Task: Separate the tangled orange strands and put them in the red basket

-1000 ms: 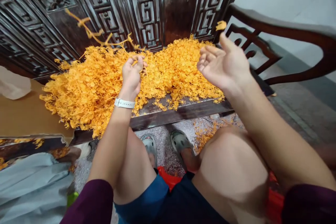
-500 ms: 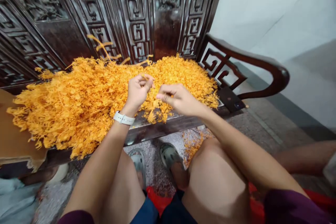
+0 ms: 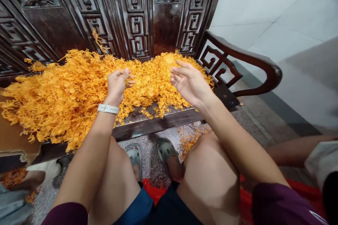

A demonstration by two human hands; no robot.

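Observation:
My left hand (image 3: 117, 83), with a pale watch band (image 3: 108, 108) at its wrist, is over the middle of a large heap of orange plastic-like pieces (image 3: 71, 91). Its thumb and index finger are pinched together; whatever is between them is too small to make out. To the right, my right hand (image 3: 190, 80) is open above the heap's right part, palm turned inward and fingers apart. A blurred orange piece (image 3: 169, 59) shows just beyond its fingertips. From the heap's back, a long orange strand (image 3: 99, 41) sticks up.
The heap lies on a dark wooden bench (image 3: 158, 121) with a carved back and a curved armrest (image 3: 253, 63). A dark phone-like object (image 3: 226, 95) rests at the bench's right end. Cardboard (image 3: 16, 140) is at left. Orange bits (image 3: 188, 140) lie on the floor. Other people's limbs show at both sides.
My hands have moved apart, the left one leftward and the right one slightly right and up. My right fingers have opened. The view has shifted a little.

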